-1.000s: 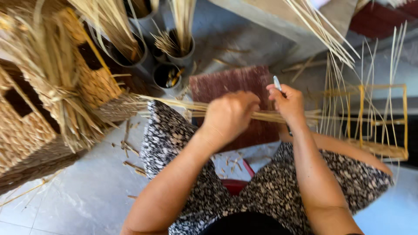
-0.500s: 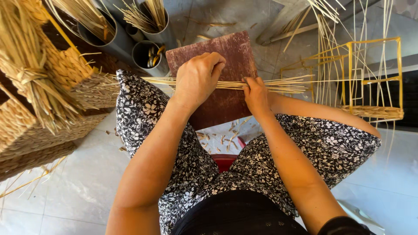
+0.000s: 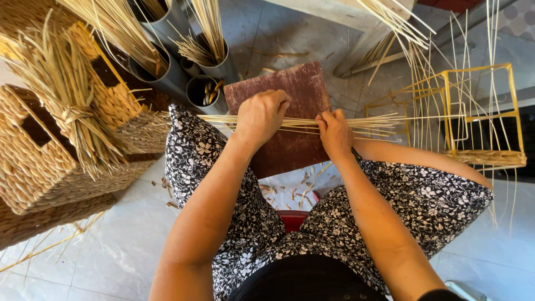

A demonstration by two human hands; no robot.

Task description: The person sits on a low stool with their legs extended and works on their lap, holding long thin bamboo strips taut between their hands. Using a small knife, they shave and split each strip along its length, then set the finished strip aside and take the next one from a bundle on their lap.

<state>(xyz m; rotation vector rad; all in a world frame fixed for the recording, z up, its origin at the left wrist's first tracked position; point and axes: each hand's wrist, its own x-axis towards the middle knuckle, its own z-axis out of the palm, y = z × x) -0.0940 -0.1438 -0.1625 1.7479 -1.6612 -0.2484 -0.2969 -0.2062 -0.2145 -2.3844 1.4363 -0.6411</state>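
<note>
Over the lap, both hands hold a thin bundle of pale straw-coloured reed stalks (image 3: 301, 121) lying crosswise above a dark reddish-brown rectangular wooden board (image 3: 295, 89). Left hand (image 3: 262, 114) is curled into a fist around the bundle near its middle, knuckles up. Right hand (image 3: 334, 132) sits just beside it to the right, fingers pressed together and pinching the same stalks; a small dark tool tip pokes out under it, too hidden to identify. Stalk ends fan out left past the knee and right toward a yellow wire box frame (image 3: 479, 111) with upright pale reeds and a woven strip at its base. Person wears a black-and-white floral garment (image 3: 223, 184) over spread knees. Short cut reed scraps (image 3: 295, 192) lie on the pale tiled floor (image 3: 111, 245) between the knees, near a red object partly hidden by the garment. At left, woven natural-fibre baskets (image 3: 44, 161) stacked, with a tied sheaf of dried grass (image 3: 72, 111) resting on them. Grey cylindrical tubes (image 3: 206, 89) stand beyond the board, holding more stalks upright.
</note>
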